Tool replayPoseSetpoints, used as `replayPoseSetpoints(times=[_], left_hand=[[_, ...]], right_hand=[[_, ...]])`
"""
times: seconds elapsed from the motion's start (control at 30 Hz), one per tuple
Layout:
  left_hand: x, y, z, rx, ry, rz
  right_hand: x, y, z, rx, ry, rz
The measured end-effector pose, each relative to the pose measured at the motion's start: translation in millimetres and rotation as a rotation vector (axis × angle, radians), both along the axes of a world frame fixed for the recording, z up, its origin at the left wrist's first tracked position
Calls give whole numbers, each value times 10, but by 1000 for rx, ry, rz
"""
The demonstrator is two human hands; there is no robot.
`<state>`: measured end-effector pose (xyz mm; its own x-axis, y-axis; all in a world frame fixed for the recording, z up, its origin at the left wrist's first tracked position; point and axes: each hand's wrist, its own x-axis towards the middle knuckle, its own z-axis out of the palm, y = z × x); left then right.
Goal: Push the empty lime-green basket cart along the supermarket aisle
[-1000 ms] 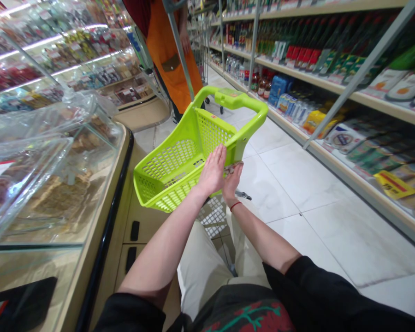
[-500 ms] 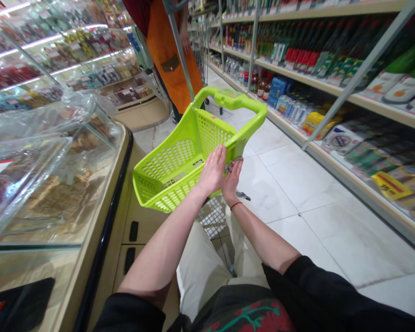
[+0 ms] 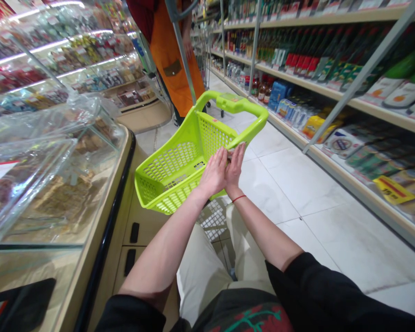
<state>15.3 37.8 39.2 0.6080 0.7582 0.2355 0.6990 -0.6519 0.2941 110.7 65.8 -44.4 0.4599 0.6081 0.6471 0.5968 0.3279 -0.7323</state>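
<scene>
The left hand (image 3: 214,173) and right hand (image 3: 234,168) have moved closer, fingers together and pointing up, just over the rim of the green shopping basket (image 3: 210,133). Something small (image 3: 230,155) may sit between them — it's hard to see.

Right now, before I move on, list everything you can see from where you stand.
shopping basket: 1, lime green, ahead, under the hands
glass display counter: 1, clear and beige, left
store shelves: several, mixed goods, right
price sign: 1, yellow, low on right shelves
apron: 1, orange, on a person beyond the basket
floor tiles: many, white, right
left hand: 1, over the basket
right hand: 1, at the basket rim
wristband: 1, red, right wrist
</scene>
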Motion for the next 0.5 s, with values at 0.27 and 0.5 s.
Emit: replayPoseSetpoints(times=[0.27,0.5], left_hand=[[-10,-17,-43,37,-24,-13],[-8,-13,-32,22,-50,5]], right_hand=[[-149,-258,-749,-214,156,-57],[-92,-84,-329,-75,96,-48]])
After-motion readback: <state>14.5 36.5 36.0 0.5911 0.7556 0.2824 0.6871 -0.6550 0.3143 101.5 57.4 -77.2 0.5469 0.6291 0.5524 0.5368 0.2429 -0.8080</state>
